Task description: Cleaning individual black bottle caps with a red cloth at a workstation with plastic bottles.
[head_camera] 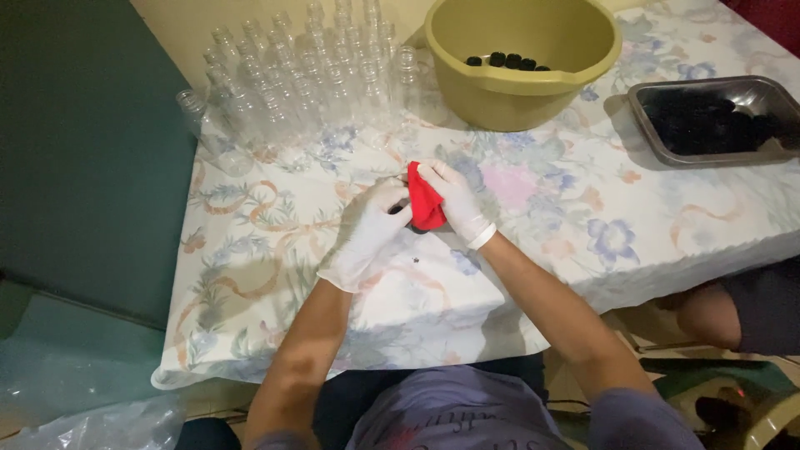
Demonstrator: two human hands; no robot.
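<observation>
Right hand [454, 200], white latex glove, fingers pinched together on a red cloth [426, 200], soft and crumpled, its long axis running roughly away from the person. Left hand [367, 233], also gloved, closed around a small dark object [414, 225], mostly hidden under the cloth, likely a black cap. Cloth sits between the two hands, touching both, just above the desk [533, 200] with its floral plastic cover. Further out: cluster of clear plastic bottles [308, 79], uncapped, upright, one lying on its side at left. Olive plastic basin [521, 62] with black caps [506, 61] inside. Metal tray [717, 121] at right, holding dark items
</observation>
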